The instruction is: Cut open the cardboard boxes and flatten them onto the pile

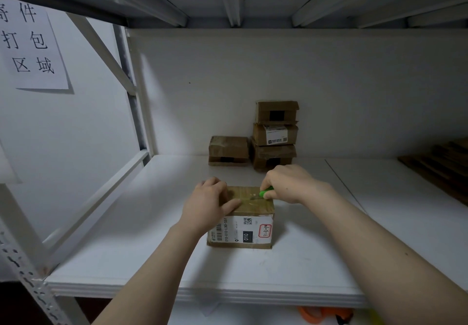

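Note:
A small taped cardboard box [250, 209] with a white shipping label on its near side stands on the white shelf [152, 236]. My left hand [209, 203] presses flat on the left part of its top. My right hand [291, 184] grips a green utility knife [264, 193], whose blade tip touches the taped seam on the box top. Further back, a stack of three closed boxes [276, 134] stands against the wall, with one more closed box [228, 150] beside it on the left. A pile of flattened cardboard [440, 165] lies at the far right.
White metal shelving frames the space, with an upright post [136, 91] at the left and a shelf above. A paper sign [30, 46] hangs on the left wall. Something orange [324, 314] shows below the shelf's front edge.

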